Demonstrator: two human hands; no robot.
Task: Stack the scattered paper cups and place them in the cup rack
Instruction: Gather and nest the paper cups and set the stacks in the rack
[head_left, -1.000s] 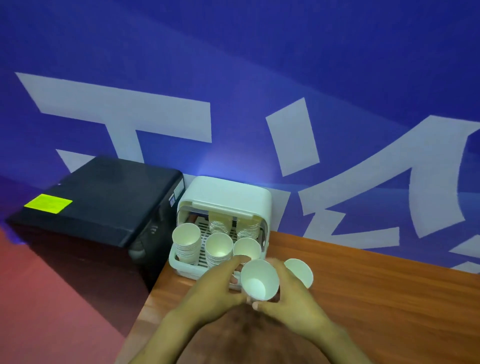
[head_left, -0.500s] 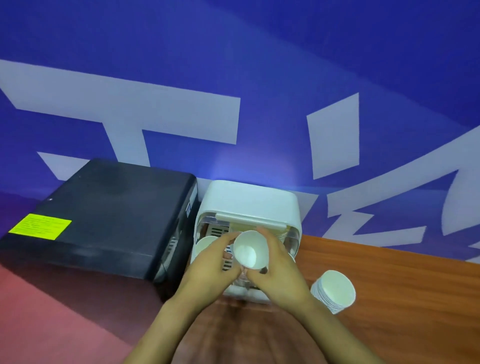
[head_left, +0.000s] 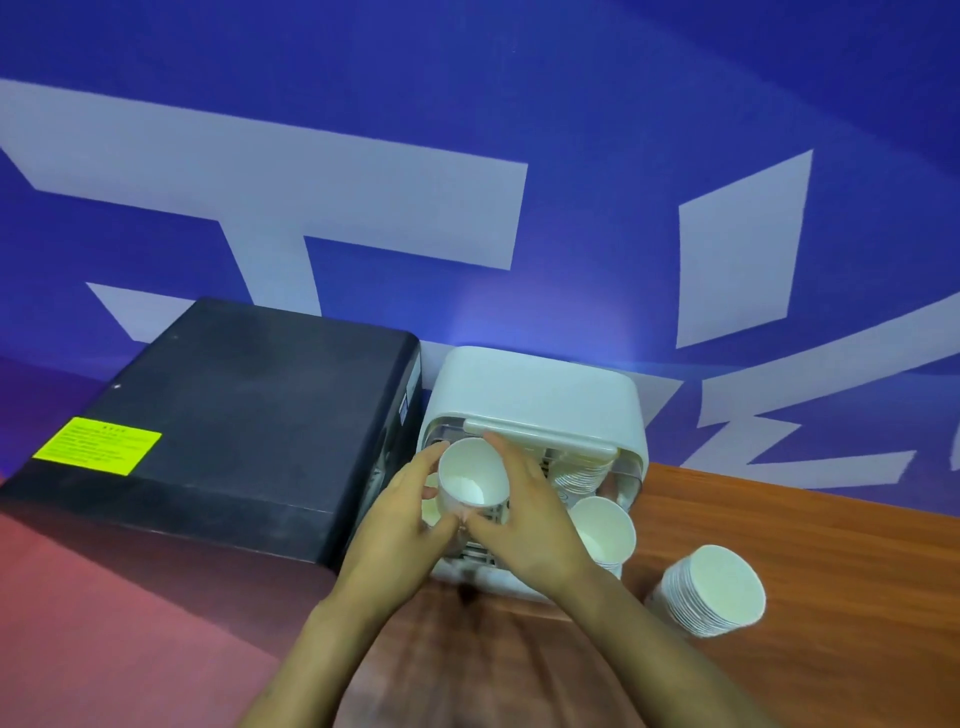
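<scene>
White paper cup (head_left: 471, 477) gripped by both hands (head_left: 467, 519) over cup rack (head_left: 535, 395).

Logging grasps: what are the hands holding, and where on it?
A paper cup, held by its side walls between left hand and right hand.

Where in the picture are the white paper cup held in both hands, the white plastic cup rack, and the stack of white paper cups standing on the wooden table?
White paper cup (head_left: 470, 475), head view, inner wall.
White plastic cup rack (head_left: 535, 384), head view, top cover.
Stack of white paper cups (head_left: 719, 584), head view, top cup's inside.
</scene>
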